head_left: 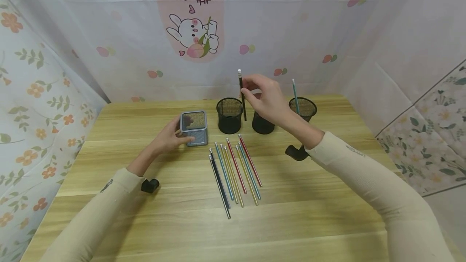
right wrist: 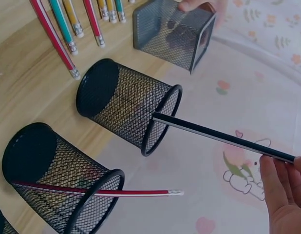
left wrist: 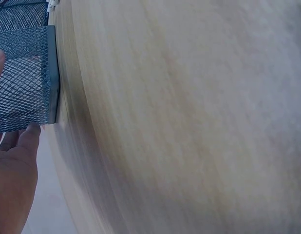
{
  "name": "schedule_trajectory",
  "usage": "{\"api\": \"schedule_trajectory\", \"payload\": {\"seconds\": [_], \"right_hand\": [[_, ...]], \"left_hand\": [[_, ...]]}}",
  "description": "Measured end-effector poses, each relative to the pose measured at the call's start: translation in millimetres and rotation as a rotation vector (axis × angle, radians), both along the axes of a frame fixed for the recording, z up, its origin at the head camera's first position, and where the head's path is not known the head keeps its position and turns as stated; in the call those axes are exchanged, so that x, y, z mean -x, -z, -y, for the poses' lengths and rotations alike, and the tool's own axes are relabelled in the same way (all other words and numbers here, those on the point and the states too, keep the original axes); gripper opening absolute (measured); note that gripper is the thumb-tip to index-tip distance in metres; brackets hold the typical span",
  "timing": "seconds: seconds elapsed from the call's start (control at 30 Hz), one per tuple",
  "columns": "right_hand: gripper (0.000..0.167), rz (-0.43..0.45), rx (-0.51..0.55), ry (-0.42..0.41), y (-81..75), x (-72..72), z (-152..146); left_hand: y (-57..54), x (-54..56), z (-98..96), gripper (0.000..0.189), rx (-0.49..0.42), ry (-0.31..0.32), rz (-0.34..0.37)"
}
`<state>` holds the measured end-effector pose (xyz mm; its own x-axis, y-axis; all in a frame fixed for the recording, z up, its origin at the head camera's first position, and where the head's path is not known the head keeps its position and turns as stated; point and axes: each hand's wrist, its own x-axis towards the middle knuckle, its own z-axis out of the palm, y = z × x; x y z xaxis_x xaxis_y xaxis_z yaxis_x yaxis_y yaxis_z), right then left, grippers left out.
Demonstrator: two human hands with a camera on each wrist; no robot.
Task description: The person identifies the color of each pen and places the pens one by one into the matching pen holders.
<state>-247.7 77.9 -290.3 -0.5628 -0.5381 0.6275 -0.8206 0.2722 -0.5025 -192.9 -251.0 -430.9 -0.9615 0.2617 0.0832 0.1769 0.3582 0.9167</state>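
Note:
My left hand (head_left: 169,136) grips a grey square mesh pencil holder (head_left: 201,136) at the left, thumb on its near side. My right hand (head_left: 268,99) pinches a black pencil (right wrist: 223,137) near its white eraser end, which points up. The pencil's lower end overlaps the rim of the left round black mesh cup (head_left: 230,125) in the right wrist view. Beside that cup, partly behind my right hand, stands a second black cup (head_left: 263,127) with a red pencil (right wrist: 141,193) in it. A third cup (head_left: 308,111) farther right holds a blue pencil (head_left: 295,95).
Several loose pencils (head_left: 237,169) in red, blue, yellow and black lie on the wooden table (head_left: 174,221) in front of the cups, eraser ends away from me. A patterned cloth (head_left: 255,19) hangs behind the table's back edge. Black wrist pieces (head_left: 296,153) sit below both forearms.

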Motion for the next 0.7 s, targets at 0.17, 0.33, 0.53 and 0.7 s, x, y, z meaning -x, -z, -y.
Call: {"api": "schedule_trajectory", "payload": {"seconds": [0.17, 0.33, 0.53, 0.7], "right_hand": [[0.016, -0.037, -0.029, -0.002, -1.7, 4.7, 8.4], [0.016, -0.031, -0.023, -0.006, 1.1, 10.9, 15.1], [0.016, -0.03, 0.025, -0.006, 1.0, 17.9, 18.4], [0.016, -0.012, 0.02, 0.015, -2.8, 22.4, 22.8]], "left_hand": [[0.2, 0.8, -0.2, 0.072, -0.003, -0.001, -0.001], [1.2, 0.9, -0.1, 0.072, -0.002, 0.001, 0.001], [2.1, 0.4, 0.3, 0.073, -0.006, 0.001, 0.01], [3.3, 0.8, 1.5, 0.073, -0.019, -0.004, 0.011]]}}
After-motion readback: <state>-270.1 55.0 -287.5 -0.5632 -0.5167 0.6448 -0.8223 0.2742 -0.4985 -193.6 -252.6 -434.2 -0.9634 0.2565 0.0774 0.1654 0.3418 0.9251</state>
